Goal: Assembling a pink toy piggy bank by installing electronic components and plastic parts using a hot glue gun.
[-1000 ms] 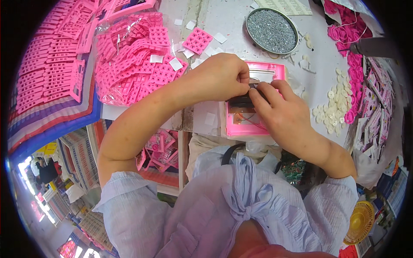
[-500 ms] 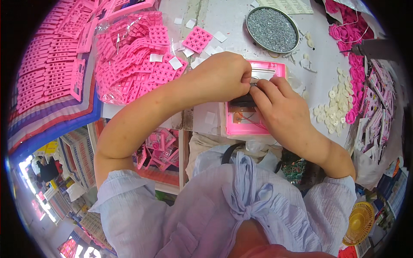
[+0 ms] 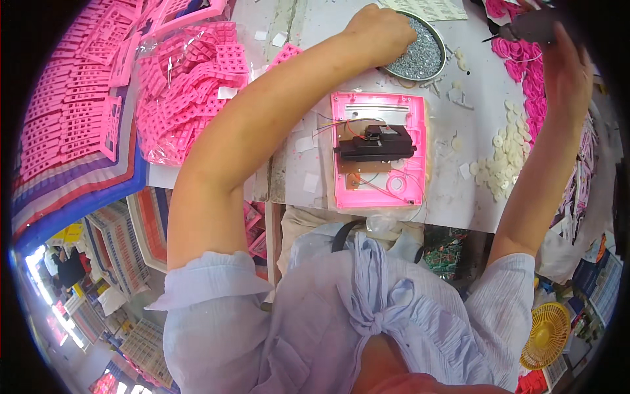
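My left hand (image 3: pixel 386 34) reaches over the round dish (image 3: pixel 443 58) of small silver screws (image 3: pixel 420 56). Its fingers are closed, with the tips hidden, so what they pinch cannot be made out. At the far right, my right hand (image 3: pixel 569 75) grips a dark powered screwdriver (image 3: pixel 533 27), its thin bit pointing left. Between my arms a pink plastic casing (image 3: pixel 341 190) lies on the table. Inside it sits a black mechanism (image 3: pixel 377 146) with thin wires around it, touched by neither hand.
A clear bag of pink grid-shaped parts (image 3: pixel 197 92) and stacked pink frames (image 3: pixel 72 98) fill the left side. White discs (image 3: pixel 504 154) lie in a pile right of the casing, near bundled pink cords (image 3: pixel 537 98). Paper bits (image 3: pixel 311 182) are scattered about.
Both hands have left the black mechanism. My left hand has gone up to the screw dish, and my right hand out to the screwdriver, which has moved up and left.
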The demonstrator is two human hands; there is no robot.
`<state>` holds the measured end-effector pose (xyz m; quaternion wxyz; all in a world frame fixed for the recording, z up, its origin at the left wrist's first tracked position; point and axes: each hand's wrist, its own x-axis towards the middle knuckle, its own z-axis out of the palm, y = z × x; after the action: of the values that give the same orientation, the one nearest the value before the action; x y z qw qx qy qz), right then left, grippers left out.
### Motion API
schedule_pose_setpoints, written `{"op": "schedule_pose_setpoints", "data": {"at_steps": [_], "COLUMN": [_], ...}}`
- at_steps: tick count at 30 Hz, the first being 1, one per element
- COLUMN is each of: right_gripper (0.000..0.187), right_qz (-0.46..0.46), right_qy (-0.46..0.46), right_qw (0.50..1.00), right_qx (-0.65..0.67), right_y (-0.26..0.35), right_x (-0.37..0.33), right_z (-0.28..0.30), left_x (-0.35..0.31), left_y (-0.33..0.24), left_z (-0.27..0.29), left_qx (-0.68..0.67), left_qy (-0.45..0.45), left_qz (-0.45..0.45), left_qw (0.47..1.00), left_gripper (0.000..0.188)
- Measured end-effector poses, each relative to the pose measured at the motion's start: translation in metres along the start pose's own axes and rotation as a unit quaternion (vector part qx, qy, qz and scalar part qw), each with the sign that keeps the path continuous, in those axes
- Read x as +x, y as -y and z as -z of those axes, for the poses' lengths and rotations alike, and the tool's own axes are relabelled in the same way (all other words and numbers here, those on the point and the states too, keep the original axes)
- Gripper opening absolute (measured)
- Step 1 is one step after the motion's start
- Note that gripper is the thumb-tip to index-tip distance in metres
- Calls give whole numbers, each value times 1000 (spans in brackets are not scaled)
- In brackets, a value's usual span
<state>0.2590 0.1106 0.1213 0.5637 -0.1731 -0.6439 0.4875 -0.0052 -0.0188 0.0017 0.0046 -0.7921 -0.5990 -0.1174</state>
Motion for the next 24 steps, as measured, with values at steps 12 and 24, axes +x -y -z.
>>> {"op": "schedule_pose_setpoints", "data": {"at_steps": [12,24], "right_gripper": [46,30], "right_qz": [-105,-81], "right_qy": [149,236], "right_qw": [968,933], "right_qx": [171,260], "right_y": [41,81], "right_x": [-81,-146], "right_z": [-93,-129], "left_x": [-48,-161], "left_y": [-28,-105], "left_z": [60,70], "left_qx": [-126,-324], "left_qy": [-69,-133], "left_qz": [-4,36], "left_qw": [990,936], "left_gripper": [20,13]}}
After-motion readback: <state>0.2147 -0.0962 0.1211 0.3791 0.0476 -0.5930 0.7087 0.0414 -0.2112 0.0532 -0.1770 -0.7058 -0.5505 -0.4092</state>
